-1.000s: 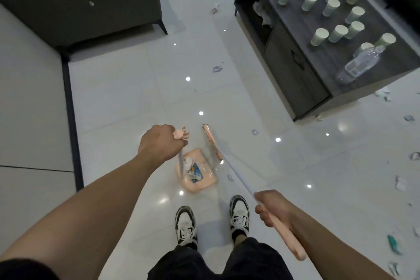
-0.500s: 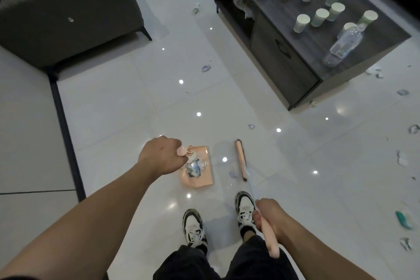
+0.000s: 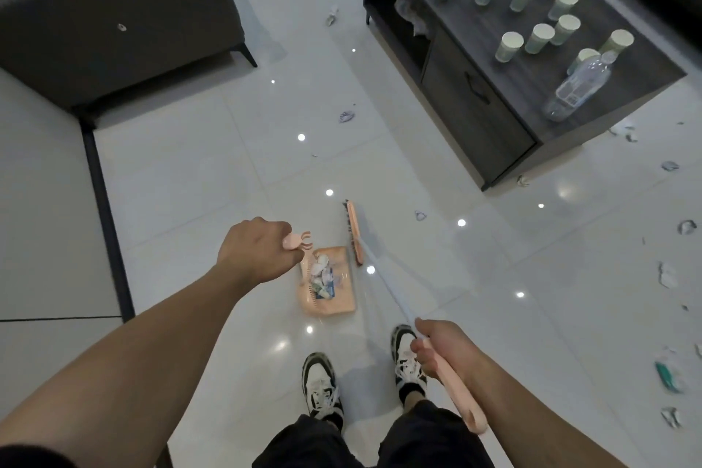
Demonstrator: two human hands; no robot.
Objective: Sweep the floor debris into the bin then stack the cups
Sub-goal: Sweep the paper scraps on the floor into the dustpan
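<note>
My left hand grips the top of the pink dustpan's upright handle. The dustpan sits on the white floor in front of my feet and holds several scraps of paper and wrapper. My right hand grips the pink handle of the broom, whose head rests on the floor just right of the pan's far corner. Several paper cups stand apart on the dark cabinet at upper right. Loose debris lies on the floor, such as a scrap right of the broom head and another scrap farther ahead.
A clear plastic bottle lies on the cabinet near its front corner. A grey sofa stands at upper left. More litter is scattered along the right side of the floor. My two shoes stand below the pan.
The broom head swung from left of the scrap area to beside the dustpan's far right corner. My view shifted; both hands kept their grips.
</note>
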